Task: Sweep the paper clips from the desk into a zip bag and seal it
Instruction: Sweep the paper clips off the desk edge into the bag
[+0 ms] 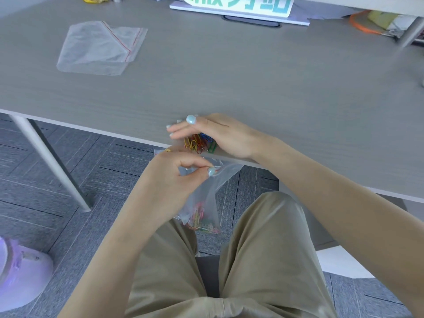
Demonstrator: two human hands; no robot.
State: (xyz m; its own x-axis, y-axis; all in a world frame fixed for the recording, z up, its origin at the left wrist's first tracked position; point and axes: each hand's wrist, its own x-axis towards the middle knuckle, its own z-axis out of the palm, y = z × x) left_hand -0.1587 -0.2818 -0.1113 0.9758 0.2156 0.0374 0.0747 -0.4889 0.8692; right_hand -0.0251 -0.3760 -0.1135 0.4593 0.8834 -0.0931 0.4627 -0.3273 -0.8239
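Grey wood-grain surface (252, 76), seen from above, with one small heap of coloured paper clips (200, 143) at its near edge: yellow, red, blue and green, too tangled to count exactly. Right hand (220, 136) cupped over and behind this heap, fingers stretched flat and together toward the left, palm side touching the clips, grasping nothing. Left hand (181, 173) just below the edge, thumb and forefinger pinched on the red-lined mouth of one clear zip bag (213, 191), held open directly under the heap. Inside this bag, at the bottom, a second bunch of coloured clips (202, 222), hanging above the lap in khaki trousers (263, 260). One gold ring (167, 150) on a left finger. Pale blue polish on the nails of both hands.

Far left on the surface, two more clear zip bags (98, 49), lying flat and partly overlapping, each with a red line at the mouth, well apart from the hands. At the far edge, one white sign (238, 8) with green characters. Grey carpet tiles (68, 168) below, one white leg (50, 161) of the surface.
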